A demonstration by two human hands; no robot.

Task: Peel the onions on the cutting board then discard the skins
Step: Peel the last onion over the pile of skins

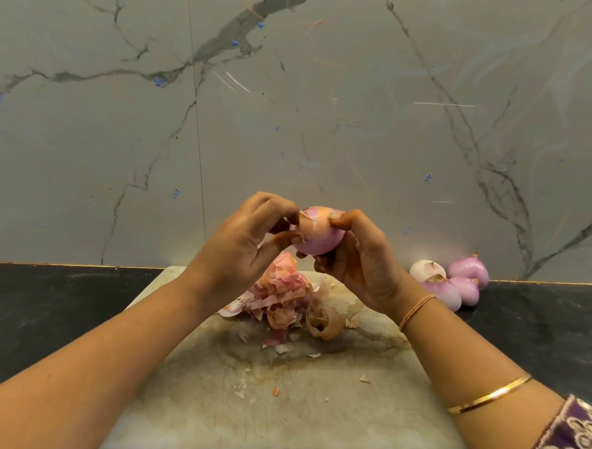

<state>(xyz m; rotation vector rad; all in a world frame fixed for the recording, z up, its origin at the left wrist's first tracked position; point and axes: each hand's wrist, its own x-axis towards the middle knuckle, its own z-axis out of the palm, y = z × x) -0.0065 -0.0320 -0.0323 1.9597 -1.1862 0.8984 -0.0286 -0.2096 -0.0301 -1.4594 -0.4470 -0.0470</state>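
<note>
Grey cutting board (214, 406) carries a heap of skins (282, 297) directly below the fingers; above it the right hand (360, 267) grips an onion (317, 238), held crosswise, while the left hand (243, 242) pinches a papery flap (307, 222) at its left end. Peeled onions (450, 283) lie beyond the right fingers.

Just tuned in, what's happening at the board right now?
A person is peeling an onion held above the cutting board. The right hand holds it while the left hand pinches skin near its top. A pile of skins lies on the board; four peeled-looking onions sit on the counter beside it.
</note>
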